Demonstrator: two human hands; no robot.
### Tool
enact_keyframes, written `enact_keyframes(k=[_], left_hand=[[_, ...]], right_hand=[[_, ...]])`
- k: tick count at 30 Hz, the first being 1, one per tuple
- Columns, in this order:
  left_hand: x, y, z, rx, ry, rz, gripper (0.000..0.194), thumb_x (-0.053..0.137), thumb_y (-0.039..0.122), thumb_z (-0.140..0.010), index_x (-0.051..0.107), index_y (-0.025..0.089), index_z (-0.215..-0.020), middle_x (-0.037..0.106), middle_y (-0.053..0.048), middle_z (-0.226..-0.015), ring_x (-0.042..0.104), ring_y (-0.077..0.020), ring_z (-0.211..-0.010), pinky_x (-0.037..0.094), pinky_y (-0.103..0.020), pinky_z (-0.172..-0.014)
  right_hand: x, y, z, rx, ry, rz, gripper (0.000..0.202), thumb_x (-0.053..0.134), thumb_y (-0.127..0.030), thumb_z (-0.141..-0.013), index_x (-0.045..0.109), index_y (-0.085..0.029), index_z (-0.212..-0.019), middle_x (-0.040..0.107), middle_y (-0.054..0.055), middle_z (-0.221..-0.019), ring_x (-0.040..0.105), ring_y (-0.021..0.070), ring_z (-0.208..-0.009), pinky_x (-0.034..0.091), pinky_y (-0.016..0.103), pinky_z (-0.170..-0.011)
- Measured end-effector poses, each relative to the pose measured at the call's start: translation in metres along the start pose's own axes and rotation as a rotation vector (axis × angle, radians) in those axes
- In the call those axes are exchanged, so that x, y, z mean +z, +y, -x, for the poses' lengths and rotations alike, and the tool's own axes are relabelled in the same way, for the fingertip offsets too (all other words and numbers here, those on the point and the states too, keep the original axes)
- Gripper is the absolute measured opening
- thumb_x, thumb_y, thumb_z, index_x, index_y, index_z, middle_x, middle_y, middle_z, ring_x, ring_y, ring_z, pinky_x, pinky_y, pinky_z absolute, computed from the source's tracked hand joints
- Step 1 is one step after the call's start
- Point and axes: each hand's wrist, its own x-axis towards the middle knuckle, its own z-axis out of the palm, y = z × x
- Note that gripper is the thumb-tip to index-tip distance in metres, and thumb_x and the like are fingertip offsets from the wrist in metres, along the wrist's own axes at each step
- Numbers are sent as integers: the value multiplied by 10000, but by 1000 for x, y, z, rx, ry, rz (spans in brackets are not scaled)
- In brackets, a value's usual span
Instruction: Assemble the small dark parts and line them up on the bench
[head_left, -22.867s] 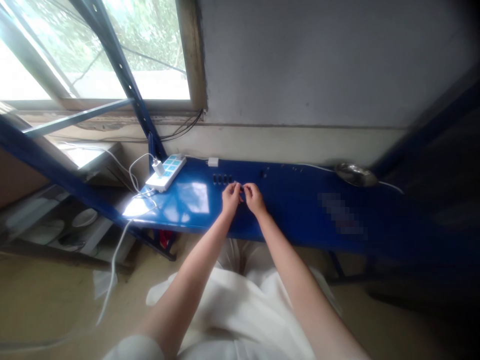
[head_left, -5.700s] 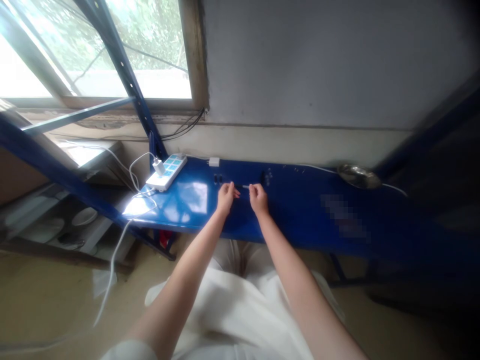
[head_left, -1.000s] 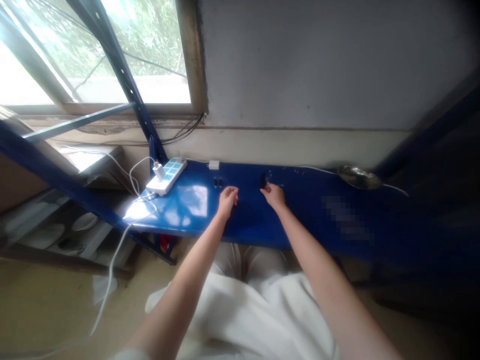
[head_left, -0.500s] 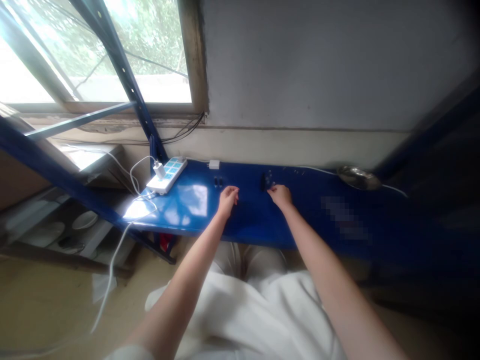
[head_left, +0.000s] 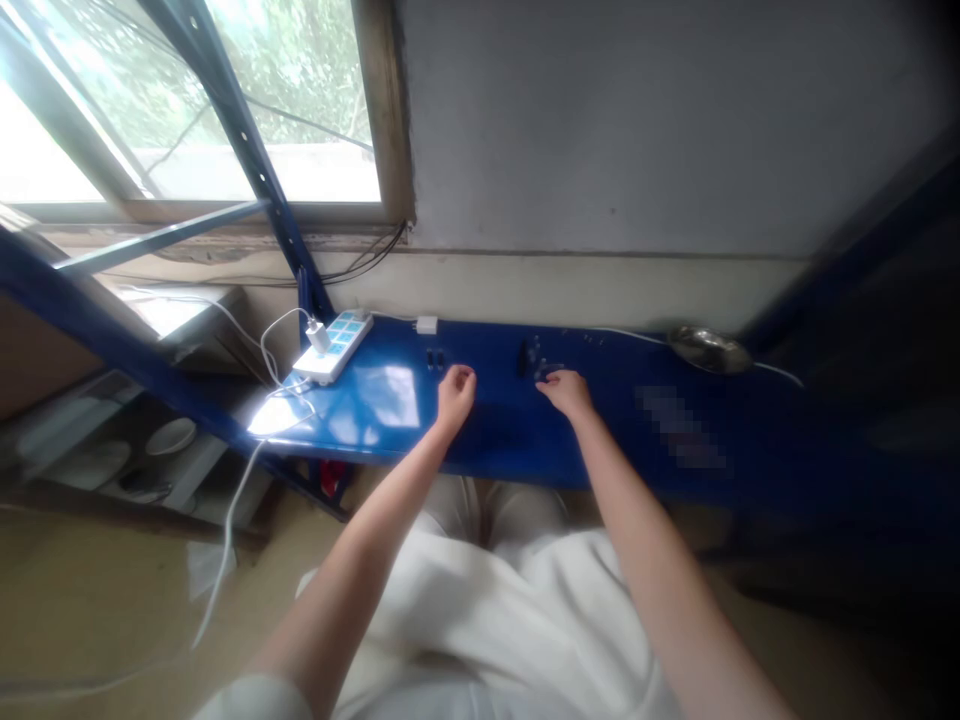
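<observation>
Seen bare-handed over a blue worktop (head_left: pixel 517 440), with both forearms stretched forward from pale clothing (head_left: pixel 480 600). Shown with the left hand (head_left: pixel 456 395) raised above the worktop, near its middle, thumb and fingers curled toward each other; impossible to tell from this angle whether that grip is open inside or closed on something small. Pictured just behind and to the left of that hand: two black pieces (head_left: pixel 440 360), side by side on the worktop.

Shown with the right hand (head_left: pixel 568 392) low over the worktop, well apart from the left, fingertips pointing left; too small to tell whether that grip is pinched on anything. Scattered just behind and beside those fingertips: small clear bits (head_left: pixel 534 350), right next to a narrow dark pile (head_left: pixel 522 358).

Farther back, along the grey wall (head_left: pixel 600 120): a white adapter (head_left: pixel 427 325), a few pale scraps (head_left: pixel 594 339) and, toward the right, a shiny bowl (head_left: pixel 709 348), with white cable (head_left: pixel 626 333) visible on either side. At left, set at a slant: a white power strip (head_left: pixel 349 330), fitted with a plug (head_left: pixel 319 337). Above, behind a blue post (head_left: pixel 247 140): a bright window (head_left: pixel 315 100) full of foliage. Below left, on a shadowy shelf: a pale plate (head_left: pixel 171 436).
</observation>
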Motion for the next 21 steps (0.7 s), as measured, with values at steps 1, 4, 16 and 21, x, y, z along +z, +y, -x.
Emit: enact_keyframes(k=[1, 4, 16, 21], left_hand=[[-4, 1, 1, 67, 12, -115, 175, 481, 285, -798, 566, 180, -910, 543, 13, -640, 521, -103, -586, 409, -207, -589], [-20, 4, 0, 165, 43, -461, 317, 423, 273, -834, 503, 169, -1122, 616, -39, -757, 578, -152, -670, 432, -254, -659], [-34, 1, -29, 39, -154, -950, 594, 299, 290, -893, 109, 104, -1424, 630, -189, -1012, 631, -247, -865, 443, -316, -749], [-31, -4, -44, -28, -169, -947, 547, 293, 233, -892, 172, 99, -1408, 630, -212, -984, 632, -253, -871, 439, -317, -749]], right_hand=[[-3, 0, 3, 1, -9, -9, 349, 628, -295, -708, 666, -94, -991, 683, 138, -971, 631, 241, -941, 468, 283, -816], [-9, -3, 14, -16, -19, -42, 328, 618, -298, -716, 670, -104, -975, 687, 131, -955, 638, 234, -917, 476, 288, -800], [-16, -54, 63, -383, -21, -268, 209, 570, -292, -766, 675, -163, -892, 702, 75, -884, 648, 168, -794, 499, 287, -762], [-30, -69, 78, -440, -48, -298, 192, 572, -297, -769, 672, -180, -884, 702, 62, -881, 645, 161, -782, 500, 290, -757]])
